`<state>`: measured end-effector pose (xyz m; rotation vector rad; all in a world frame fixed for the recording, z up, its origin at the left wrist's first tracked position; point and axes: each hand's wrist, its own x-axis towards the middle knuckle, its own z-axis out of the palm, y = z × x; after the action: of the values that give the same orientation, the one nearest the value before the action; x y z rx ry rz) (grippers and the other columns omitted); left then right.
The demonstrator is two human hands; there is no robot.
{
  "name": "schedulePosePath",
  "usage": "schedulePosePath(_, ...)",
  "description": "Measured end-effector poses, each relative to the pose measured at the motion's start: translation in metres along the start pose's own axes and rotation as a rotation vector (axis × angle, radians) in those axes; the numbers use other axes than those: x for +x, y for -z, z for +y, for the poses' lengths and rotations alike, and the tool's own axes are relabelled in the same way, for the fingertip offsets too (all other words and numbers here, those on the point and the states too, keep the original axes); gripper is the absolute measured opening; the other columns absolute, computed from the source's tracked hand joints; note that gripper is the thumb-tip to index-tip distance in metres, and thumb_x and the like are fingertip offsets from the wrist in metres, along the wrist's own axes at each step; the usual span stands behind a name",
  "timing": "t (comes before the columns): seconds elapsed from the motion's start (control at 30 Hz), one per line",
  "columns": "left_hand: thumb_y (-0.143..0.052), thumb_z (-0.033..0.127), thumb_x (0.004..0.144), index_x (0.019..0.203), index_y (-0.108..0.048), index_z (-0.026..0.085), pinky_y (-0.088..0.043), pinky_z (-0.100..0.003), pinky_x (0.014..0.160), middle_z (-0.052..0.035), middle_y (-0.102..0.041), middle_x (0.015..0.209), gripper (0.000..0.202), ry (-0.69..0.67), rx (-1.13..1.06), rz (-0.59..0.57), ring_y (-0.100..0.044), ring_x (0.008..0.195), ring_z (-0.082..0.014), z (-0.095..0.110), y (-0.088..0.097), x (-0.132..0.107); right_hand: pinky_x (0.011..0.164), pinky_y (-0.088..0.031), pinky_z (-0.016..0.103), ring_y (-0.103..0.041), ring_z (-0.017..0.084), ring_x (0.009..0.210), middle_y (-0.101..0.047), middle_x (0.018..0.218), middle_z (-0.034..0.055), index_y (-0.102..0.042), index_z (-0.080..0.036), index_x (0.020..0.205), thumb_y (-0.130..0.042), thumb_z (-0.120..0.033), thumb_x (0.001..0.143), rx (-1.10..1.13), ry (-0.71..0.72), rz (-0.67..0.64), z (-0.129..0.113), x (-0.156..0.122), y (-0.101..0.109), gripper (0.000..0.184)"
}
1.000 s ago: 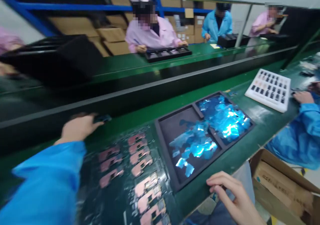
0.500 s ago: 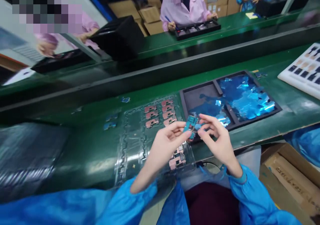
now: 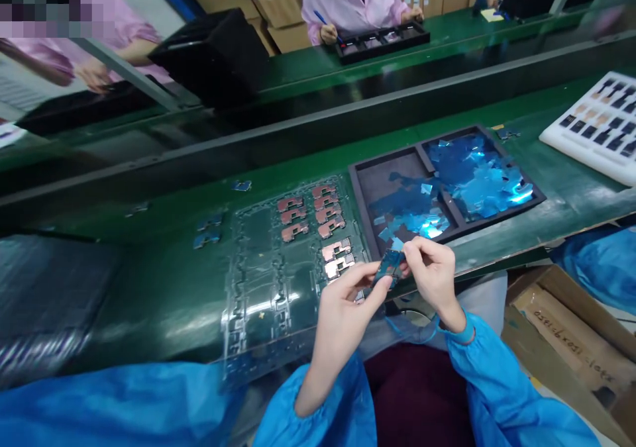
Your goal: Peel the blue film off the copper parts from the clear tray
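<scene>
On the left side of the green bench (image 3: 149,202), a clear plastic blister tray (image 3: 258,314) holds rows of small copper-pink metal parts (image 3: 293,232), and the person's left hand (image 3: 348,304), coming out of a blue sleeve (image 3: 318,407), is above the right edge of this tray. Its fingers are closed on the lower end of a small dark part with blue film (image 3: 390,267). The right hand (image 3: 431,276) closes on the upper end from the other side, so both hands grip the part, and it is held in the air between them. Its long axis is tilted, from lower left to upper right, and the right hand is the nearer one to the black foam tray (image 3: 360,195) with blue film scraps (image 3: 477,175). Compared with the earlier frame, the part now shows a darker face and less of its blue film. Further right lies a white tray (image 3: 551,144) with rows of small pieces.
</scene>
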<state>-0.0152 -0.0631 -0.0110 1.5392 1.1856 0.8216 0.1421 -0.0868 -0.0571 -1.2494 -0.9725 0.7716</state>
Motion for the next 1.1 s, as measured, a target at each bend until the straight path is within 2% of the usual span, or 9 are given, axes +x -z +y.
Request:
schedulePosePath(0.2, -0.085, 0.037, 0.081, 0.092, -0.085, 0.022, -0.067, -0.031, 0.076, -0.0048, -0.083, 0.089, 0.019, 0.060, -0.061, 0.057, -0.079, 0.081, -0.0242, -0.010, 0.000, -0.006, 0.064, -0.061, 0.028, -0.070, 0.016, 0.067, -0.076, 0.082, 0.0028, -0.074, -0.021, 0.085, -0.070, -0.046, 0.099, -0.001, -0.021, -0.044, -0.003, -0.006, -0.001, 0.029)
schedulePosePath(0.37, -0.085, 0.037, 0.082, 0.092, -0.085, 0.023, -0.068, -0.033, 0.082, -0.0042, -0.083, 0.089, 0.017, 0.039, -0.058, 0.051, -0.080, 0.082, -0.0249, -0.015, -0.005, -0.010, 0.060, -0.056, 0.027, -0.062, 0.014, 0.057, -0.064, 0.061, -0.0005, -0.066, -0.021, 0.068, -0.060, -0.048, 0.106, -0.121, 0.011, 0.007, -0.001, -0.007, 0.002, 0.047)
schedulePosePath(0.43, -0.085, 0.038, 0.082, 0.092, -0.084, 0.022, -0.068, -0.033, 0.081, -0.0046, -0.083, 0.090, 0.019, 0.051, -0.065, 0.125, -0.080, 0.083, -0.0247, -0.020, -0.008, -0.012, 0.064, -0.059, 0.028, -0.069, 0.016, 0.068, -0.073, 0.078, 0.0029, -0.076, -0.021, 0.087, -0.058, -0.044, 0.108, -0.167, 0.040, -0.009, -0.002, -0.009, 0.006, 0.036)
schedulePosePath(0.5, -0.085, 0.039, 0.083, 0.095, -0.083, 0.021, -0.067, -0.033, 0.083, -0.0059, -0.083, 0.095, 0.022, 0.058, -0.069, 0.190, -0.080, 0.086, -0.0248, -0.025, -0.011, -0.013, 0.072, -0.063, 0.031, -0.074, 0.020, 0.087, -0.078, 0.103, 0.0082, -0.080, -0.023, 0.116, -0.059, -0.039, 0.108, -0.267, 0.143, 0.031, -0.006, -0.014, 0.009, 0.027)
schedulePosePath(0.57, -0.084, 0.039, 0.085, 0.103, -0.083, 0.021, -0.067, -0.034, 0.086, -0.0074, -0.083, 0.104, 0.025, 0.045, -0.067, 0.208, -0.080, 0.090, -0.0247, -0.028, -0.014, -0.015, 0.078, -0.065, 0.035, -0.073, 0.023, 0.095, -0.077, 0.111, 0.0107, -0.079, -0.025, 0.129, -0.065, -0.033, 0.106, -0.404, 0.304, 0.090, -0.010, -0.019, 0.012, 0.028)
schedulePosePath(0.63, -0.082, 0.038, 0.088, 0.114, -0.083, 0.023, -0.067, -0.033, 0.085, -0.0081, -0.083, 0.113, 0.030, 0.016, -0.058, 0.197, -0.080, 0.094, -0.0240, -0.029, -0.016, -0.017, 0.079, -0.064, 0.035, -0.072, 0.022, 0.091, -0.076, 0.102, 0.0099, -0.080, -0.026, 0.129, -0.070, -0.026, 0.103, -0.521, 0.449, 0.104, -0.012, -0.024, 0.012, 0.028)
schedulePosePath(0.73, -0.082, 0.035, 0.089, 0.121, -0.082, 0.026, -0.067, -0.031, 0.081, -0.0070, -0.081, 0.119, 0.033, -0.025, -0.044, 0.190, -0.080, 0.091, -0.0218, -0.027, -0.020, -0.019, 0.079, -0.063, 0.036, -0.071, 0.021, 0.086, -0.076, 0.097, 0.0084, -0.080, -0.029, 0.130, -0.067, -0.020, 0.105, -0.622, 0.521, 0.072, -0.013, -0.028, 0.010, 0.030)
schedulePosePath(0.9, -0.086, 0.034, 0.086, 0.120, -0.083, 0.025, -0.069, -0.032, 0.083, -0.0072, -0.083, 0.114, 0.035, 0.038, -0.166, 0.109, -0.082, 0.091, -0.0228, -0.025, -0.018, -0.022, 0.082, -0.064, 0.037, -0.074, 0.022, 0.089, -0.079, 0.099, 0.0077, -0.081, -0.030, 0.128, -0.066, -0.018, 0.105, -0.621, 0.533, 0.063, -0.011, -0.026, 0.011, 0.030)
schedulePosePath(1.1, -0.085, 0.044, 0.090, 0.112, -0.084, 0.022, -0.069, -0.028, 0.072, -0.0092, -0.085, 0.107, 0.031, 0.107, -0.348, 0.041, -0.081, 0.086, -0.0223, -0.028, -0.016, -0.020, 0.080, -0.065, 0.034, -0.076, 0.020, 0.088, -0.082, 0.099, 0.0062, -0.078, -0.027, 0.130, -0.071, -0.010, 0.101, -0.665, 0.744, 0.073, -0.002, -0.025, 0.019, 0.034)
